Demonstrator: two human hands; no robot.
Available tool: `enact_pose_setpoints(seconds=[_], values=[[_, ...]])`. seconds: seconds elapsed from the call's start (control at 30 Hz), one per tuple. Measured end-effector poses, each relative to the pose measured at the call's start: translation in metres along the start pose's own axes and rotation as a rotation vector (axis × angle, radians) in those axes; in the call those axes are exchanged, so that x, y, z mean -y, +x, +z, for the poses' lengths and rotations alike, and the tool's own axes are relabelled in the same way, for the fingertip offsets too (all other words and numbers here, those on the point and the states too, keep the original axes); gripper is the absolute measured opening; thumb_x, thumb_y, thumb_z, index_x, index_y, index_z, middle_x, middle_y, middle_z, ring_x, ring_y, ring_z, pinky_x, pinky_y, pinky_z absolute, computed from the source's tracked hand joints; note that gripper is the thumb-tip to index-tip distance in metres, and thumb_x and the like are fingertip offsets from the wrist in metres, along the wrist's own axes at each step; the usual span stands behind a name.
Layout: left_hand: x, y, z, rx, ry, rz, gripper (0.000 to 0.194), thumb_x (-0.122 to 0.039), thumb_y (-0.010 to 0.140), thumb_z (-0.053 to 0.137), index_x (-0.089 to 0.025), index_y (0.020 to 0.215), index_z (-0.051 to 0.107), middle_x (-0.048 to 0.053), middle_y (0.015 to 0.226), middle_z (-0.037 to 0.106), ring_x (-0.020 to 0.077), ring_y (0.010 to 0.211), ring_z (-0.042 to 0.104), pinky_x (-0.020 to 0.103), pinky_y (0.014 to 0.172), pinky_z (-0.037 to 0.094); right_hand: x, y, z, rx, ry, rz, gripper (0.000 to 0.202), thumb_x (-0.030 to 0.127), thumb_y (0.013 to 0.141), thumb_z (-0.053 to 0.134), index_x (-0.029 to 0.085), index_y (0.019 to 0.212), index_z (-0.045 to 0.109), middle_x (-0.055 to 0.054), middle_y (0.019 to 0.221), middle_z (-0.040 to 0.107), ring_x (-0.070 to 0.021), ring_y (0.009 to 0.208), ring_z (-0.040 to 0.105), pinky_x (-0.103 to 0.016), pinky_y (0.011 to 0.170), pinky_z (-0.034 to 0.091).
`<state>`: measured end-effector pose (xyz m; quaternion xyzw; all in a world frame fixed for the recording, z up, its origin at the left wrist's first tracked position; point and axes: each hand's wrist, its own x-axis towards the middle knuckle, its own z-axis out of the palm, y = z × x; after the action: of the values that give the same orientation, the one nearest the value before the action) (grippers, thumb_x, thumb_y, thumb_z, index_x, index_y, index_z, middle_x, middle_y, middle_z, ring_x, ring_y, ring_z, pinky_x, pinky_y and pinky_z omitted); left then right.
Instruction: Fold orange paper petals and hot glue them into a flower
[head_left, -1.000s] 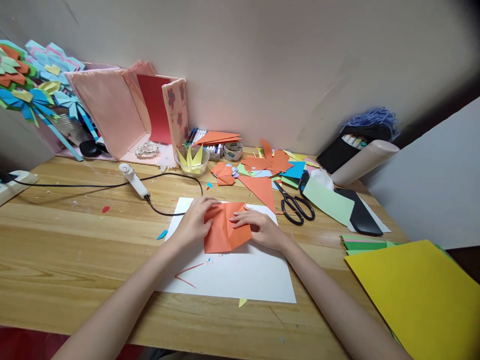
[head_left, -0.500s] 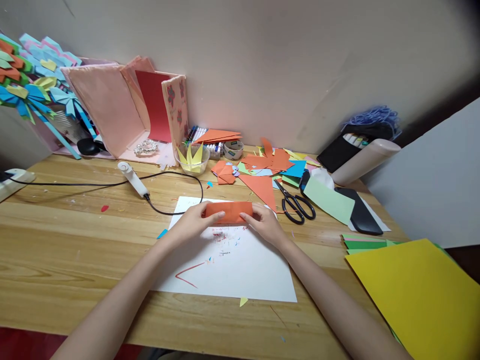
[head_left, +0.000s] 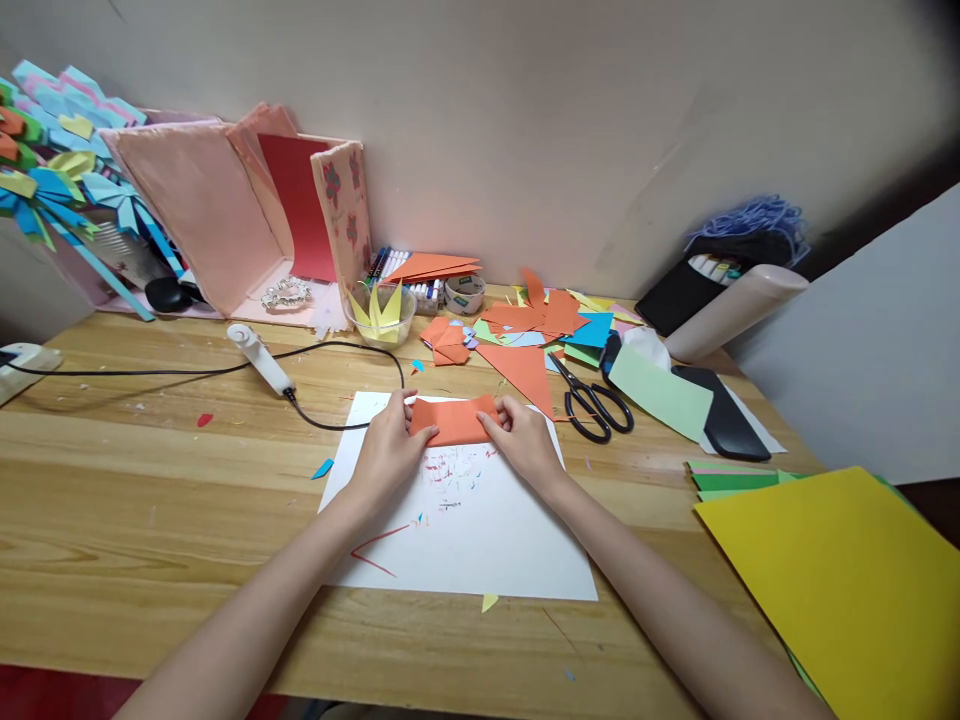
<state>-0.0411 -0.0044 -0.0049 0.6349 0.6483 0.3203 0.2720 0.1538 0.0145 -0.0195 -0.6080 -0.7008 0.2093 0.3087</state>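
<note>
An orange folded paper strip [head_left: 453,423] is held level between my two hands. My left hand [head_left: 388,447] pinches its left end, thumb on the near face and fingers behind. At the other end my right hand [head_left: 525,440] grips it the same way. The strip's ends curve up a little, and its far edge dips in the middle. Beneath it lies a white sheet of paper [head_left: 495,550] with red, blue and black marks and a red angled line. Black-handled scissors [head_left: 592,400] rest to the right of my right hand.
Orange paper pieces [head_left: 529,378] and other coloured scraps lie behind my hands. A white glue gun [head_left: 259,358] with a black cable sits left, near a clear bowl [head_left: 381,322]. Yellow paper [head_left: 832,570] and a black phone [head_left: 724,415] are at right.
The orange strip's far edge has gone from nearly straight to dipped, with its ends raised. My left hand has turned more upright at its end. The camera view has shifted slightly.
</note>
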Motion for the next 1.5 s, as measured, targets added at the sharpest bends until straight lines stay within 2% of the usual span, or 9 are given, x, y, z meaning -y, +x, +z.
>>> enact_pose_setpoints(seconds=[0.33,0.5,0.73,0.87,0.93,1.07,1.13,1.3,1.5], values=[[-0.003,-0.001,0.001,-0.008,0.135,0.007,0.047,-0.028,0.074,0.061,-0.017,0.116,0.044,0.005,0.083,0.059,0.0222,0.082,0.058,0.032,0.068,0.045,-0.005,0.001,0.006,-0.055,-0.075,-0.014,0.021,0.033,0.078,0.054,0.020,0.064,0.045,0.005,0.054,0.045,-0.0109,0.050,0.042,-0.022,0.051,0.029],[-0.002,-0.002,0.002,-0.035,0.191,0.033,0.047,-0.027,0.075,0.060,-0.016,0.116,0.041,0.007,0.087,0.057,0.0247,0.088,0.056,0.036,0.073,0.046,-0.003,0.000,0.006,-0.082,-0.136,-0.032,0.020,0.032,0.079,0.053,0.020,0.065,0.046,0.004,0.055,0.047,-0.0122,0.052,0.044,-0.023,0.051,0.029],[0.002,-0.003,0.008,-0.124,0.294,0.282,0.030,-0.013,0.074,0.055,-0.017,0.102,0.044,0.011,0.105,0.043,0.0270,0.101,0.045,0.044,0.084,0.042,-0.004,-0.001,0.007,-0.101,-0.186,-0.026,0.014,0.031,0.081,0.051,0.020,0.074,0.048,0.002,0.060,0.051,-0.0146,0.057,0.048,-0.025,0.055,0.032],[-0.005,-0.006,0.007,-0.113,0.373,0.394,0.044,-0.002,0.074,0.043,-0.019,0.114,0.038,0.014,0.121,0.035,0.0279,0.110,0.037,0.047,0.089,0.037,-0.004,-0.002,0.006,-0.115,-0.191,-0.007,0.009,0.028,0.082,0.049,0.019,0.082,0.049,0.000,0.065,0.054,-0.0156,0.060,0.051,-0.025,0.056,0.034],[-0.008,-0.008,0.005,-0.067,0.396,0.437,0.054,0.004,0.069,0.038,-0.020,0.118,0.037,0.013,0.125,0.034,0.0269,0.111,0.036,0.046,0.091,0.036,-0.004,-0.002,0.006,-0.116,-0.216,-0.024,0.007,0.026,0.083,0.048,0.019,0.085,0.050,0.000,0.067,0.055,-0.0163,0.062,0.051,-0.026,0.056,0.034],[-0.008,-0.009,0.006,0.209,0.352,0.553,0.051,0.008,0.060,0.035,-0.019,0.101,0.047,0.008,0.108,0.047,0.0220,0.098,0.044,0.036,0.082,0.041,-0.005,-0.002,0.006,-0.096,-0.299,-0.170,0.010,0.020,0.085,0.043,0.020,0.081,0.053,-0.003,0.073,0.059,-0.0185,0.072,0.052,-0.028,0.061,0.036],[-0.005,-0.008,0.009,0.264,0.293,0.534,0.042,0.006,0.063,0.035,-0.019,0.093,0.048,0.006,0.097,0.050,0.0199,0.089,0.046,0.033,0.075,0.042,-0.005,-0.002,0.006,-0.095,-0.307,-0.220,0.013,0.018,0.086,0.043,0.020,0.082,0.054,-0.004,0.078,0.060,-0.0193,0.076,0.051,-0.028,0.065,0.037],[-0.001,-0.006,0.015,0.198,0.136,0.429,0.029,0.001,0.076,0.030,-0.018,0.091,0.047,0.005,0.093,0.047,0.0175,0.088,0.045,0.032,0.078,0.041,-0.004,-0.001,0.005,-0.097,-0.290,-0.243,0.013,0.016,0.085,0.044,0.021,0.084,0.056,-0.005,0.080,0.061,-0.0207,0.077,0.049,-0.030,0.066,0.038],[-0.005,-0.005,0.017,0.168,0.135,0.390,0.009,-0.016,0.086,0.037,-0.018,0.087,0.046,0.005,0.092,0.047,0.0185,0.086,0.045,0.033,0.077,0.040,0.000,-0.005,0.004,-0.062,-0.289,-0.374,0.015,0.013,0.085,0.043,0.019,0.084,0.057,-0.007,0.082,0.057,-0.0209,0.080,0.048,-0.030,0.069,0.039]])
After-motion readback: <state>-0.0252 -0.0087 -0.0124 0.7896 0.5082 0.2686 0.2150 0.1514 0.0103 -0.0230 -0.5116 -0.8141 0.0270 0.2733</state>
